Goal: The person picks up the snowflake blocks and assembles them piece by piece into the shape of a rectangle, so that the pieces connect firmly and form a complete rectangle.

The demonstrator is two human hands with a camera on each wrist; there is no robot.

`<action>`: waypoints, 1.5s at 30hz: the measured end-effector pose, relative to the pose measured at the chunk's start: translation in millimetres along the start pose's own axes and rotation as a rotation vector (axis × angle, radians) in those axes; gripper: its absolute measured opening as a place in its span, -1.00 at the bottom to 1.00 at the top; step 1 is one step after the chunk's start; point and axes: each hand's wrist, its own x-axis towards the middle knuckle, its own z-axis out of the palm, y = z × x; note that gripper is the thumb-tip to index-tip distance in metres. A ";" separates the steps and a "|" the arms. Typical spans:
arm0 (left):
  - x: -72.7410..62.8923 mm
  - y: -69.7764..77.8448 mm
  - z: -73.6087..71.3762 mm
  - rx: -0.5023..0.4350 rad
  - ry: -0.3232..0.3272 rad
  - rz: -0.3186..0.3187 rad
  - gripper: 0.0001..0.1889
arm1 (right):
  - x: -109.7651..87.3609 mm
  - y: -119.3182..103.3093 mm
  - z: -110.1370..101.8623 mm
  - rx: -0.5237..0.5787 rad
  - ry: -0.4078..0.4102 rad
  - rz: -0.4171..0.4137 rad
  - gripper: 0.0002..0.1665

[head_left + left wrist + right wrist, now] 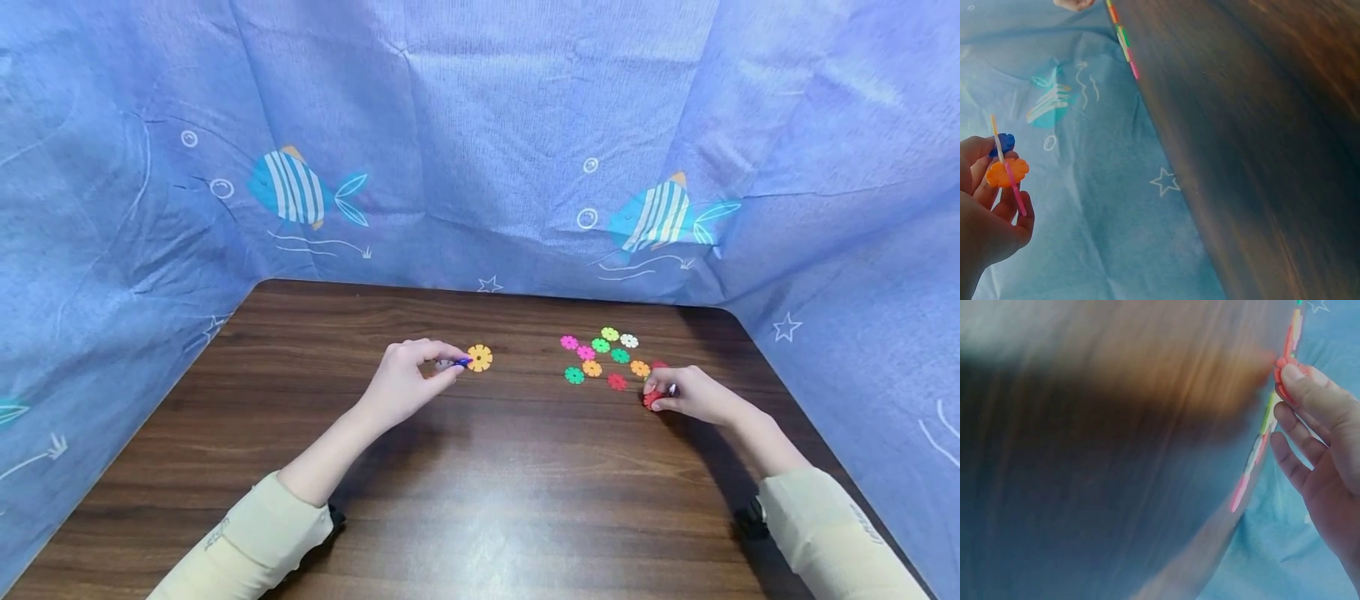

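Note:
My left hand (408,379) is raised over the middle of the table, gripping several notched plastic snowflake discs joined together. In the left wrist view an orange disc (1008,173), a blue disc (1004,145) and a pink disc (1016,192) show in that cluster, with a pale one edge-on between them. A yellow-orange disc (480,358) faces the head camera at my left fingertips. Over on the right, my right hand (693,393) pinches a red disc (651,401) between thumb and fingers, low over the tabletop.
Loose discs lie on the brown wooden table (480,467), left of and beyond my right hand, among them a pink disc (569,342), a green disc (574,376), a red disc (617,382) and a white disc (629,341). Blue fish-print cloth (480,167) hangs around the table.

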 end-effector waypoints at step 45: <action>16.3 15.3 19.2 -0.041 0.059 0.102 -0.90 | 90.5 -152.3 -18.7 0.279 0.402 0.072 -0.71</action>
